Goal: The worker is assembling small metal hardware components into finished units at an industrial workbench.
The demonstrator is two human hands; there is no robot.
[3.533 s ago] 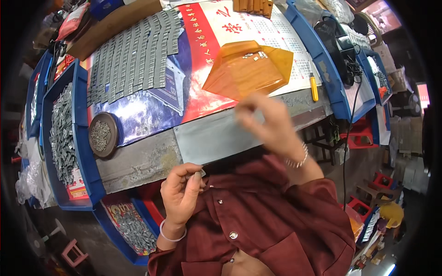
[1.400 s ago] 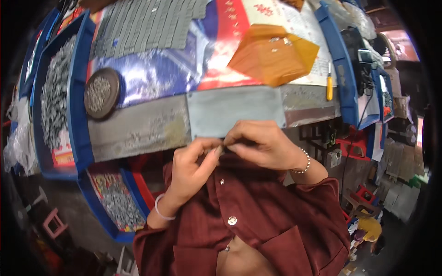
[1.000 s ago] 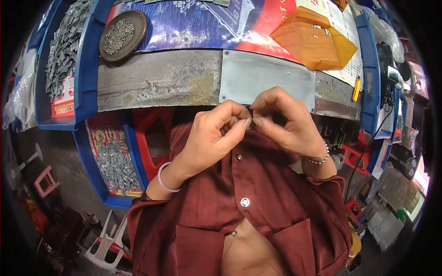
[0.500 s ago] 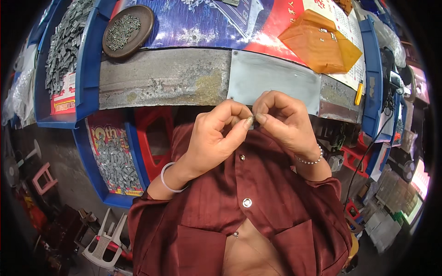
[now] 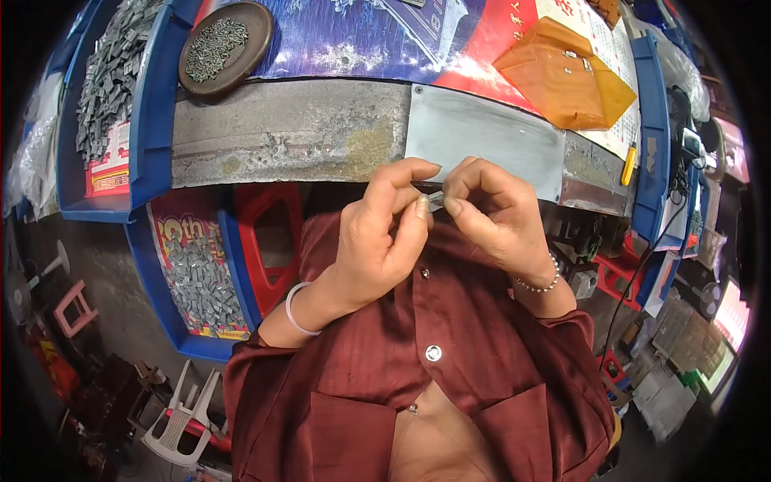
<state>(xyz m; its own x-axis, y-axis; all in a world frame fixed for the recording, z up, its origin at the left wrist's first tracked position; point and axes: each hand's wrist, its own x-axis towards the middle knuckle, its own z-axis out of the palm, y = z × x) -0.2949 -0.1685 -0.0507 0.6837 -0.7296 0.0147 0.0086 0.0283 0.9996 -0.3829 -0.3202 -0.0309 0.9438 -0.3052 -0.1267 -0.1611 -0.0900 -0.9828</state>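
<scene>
A small grey metal piece (image 5: 436, 201) sits between my two hands, just off the front edge of the bench. My right hand (image 5: 499, 210) pinches its right end between thumb and fingertip. At its left end is my left hand (image 5: 384, 221), thumb against the piece and the other fingers curled behind; the index finger is raised and bent over the top. Fingertips partly cover the piece, so its exact form is hidden. Beyond my hands a smooth grey metal plate (image 5: 474, 132) lies fixed on the bench edge.
Left, a blue bin (image 5: 151, 120) holds many grey metal pieces; a lower blue bin (image 5: 144, 257) holds more. A round brown dish (image 5: 259, 40) carries tiny metal parts. An orange sheet (image 5: 554, 88) bears several small pieces. A yellow-handled tool (image 5: 629, 165) lies at right, beside another blue bin (image 5: 652, 104).
My left index finger has lifted away from the thumb, and the hands have parted slightly. More of the grey metal piece now shows between them.
</scene>
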